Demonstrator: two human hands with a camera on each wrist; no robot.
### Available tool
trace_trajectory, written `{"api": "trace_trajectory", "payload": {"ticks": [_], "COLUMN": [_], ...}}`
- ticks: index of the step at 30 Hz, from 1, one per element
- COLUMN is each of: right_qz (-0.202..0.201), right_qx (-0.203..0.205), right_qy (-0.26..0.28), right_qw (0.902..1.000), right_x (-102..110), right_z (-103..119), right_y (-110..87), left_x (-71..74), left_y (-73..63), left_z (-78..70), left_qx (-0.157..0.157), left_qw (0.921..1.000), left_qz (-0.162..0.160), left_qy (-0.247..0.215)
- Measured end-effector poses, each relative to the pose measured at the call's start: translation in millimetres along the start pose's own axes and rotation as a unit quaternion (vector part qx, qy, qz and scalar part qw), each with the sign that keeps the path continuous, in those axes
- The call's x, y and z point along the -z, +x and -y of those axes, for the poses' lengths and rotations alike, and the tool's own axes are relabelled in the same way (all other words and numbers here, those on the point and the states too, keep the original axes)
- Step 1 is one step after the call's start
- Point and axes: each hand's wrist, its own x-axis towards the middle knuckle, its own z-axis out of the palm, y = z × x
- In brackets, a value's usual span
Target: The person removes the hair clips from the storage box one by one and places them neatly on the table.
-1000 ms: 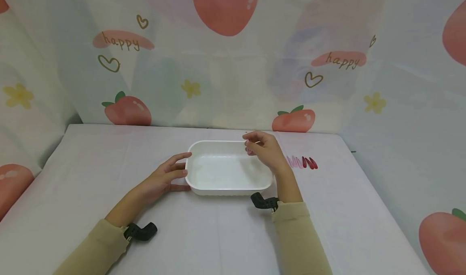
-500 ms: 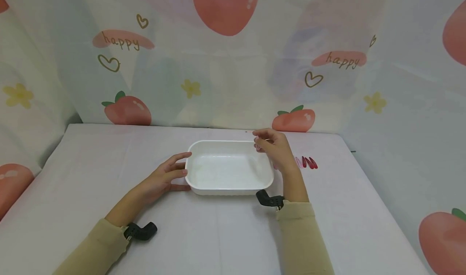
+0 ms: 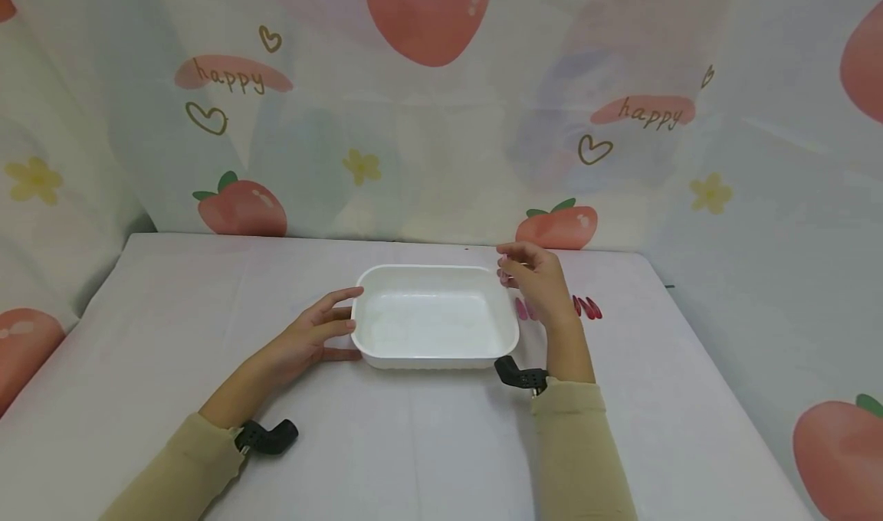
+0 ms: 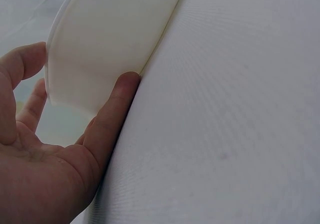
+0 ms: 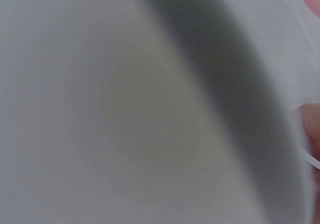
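A white rectangular tray (image 3: 436, 318) with rounded corners stands on the white table. My left hand (image 3: 306, 341) rests at its left end, fingers spread. In the left wrist view, fingertips of my left hand (image 4: 47, 169) touch the rim and outer wall of the tray (image 4: 110, 39). My right hand (image 3: 541, 287) is raised by the tray's far right corner, pinching a small, slim pale piece (image 3: 507, 273), largely hidden by the fingers. The tray (image 5: 125, 109) fills most of the right wrist view, blurred, with fingertips of my right hand (image 5: 312, 124) at the edge.
Several slim, elongated red pieces (image 3: 588, 307) lie in a row right of the tray, partly behind my right wrist. Pink pieces (image 3: 522, 309) lie nearer the tray. A printed cloth wall (image 3: 441, 161) closes off the table's back.
My right hand has moved right, from over the tray toward its right rim, keeping its pinch. It now covers the middle of the row and uncovers pink pieces. My left hand and the tray stay put.
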Motion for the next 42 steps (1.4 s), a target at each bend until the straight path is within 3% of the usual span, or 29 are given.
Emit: {"api": "trace_trajectory", "payload": {"ticks": [11,42], "right_qz": [-0.033,-0.028], "right_qx": [-0.020,-0.057], "right_qy": [0.020,-0.039], "right_qw": [0.9991,0.9973], "right_x": [9.4,-2.4], "right_z": [-4.0,-20.8], "right_y": [0.5,5.6], "left_x": [-0.3,0.9], "left_y": [-0.4,2.2], "left_z": [-0.6,0.9], "left_qx": [0.003,0.005], "left_qw": [1.0000,0.9999], "left_qz": [-0.001,-0.004], "left_qy": [0.000,0.009]}}
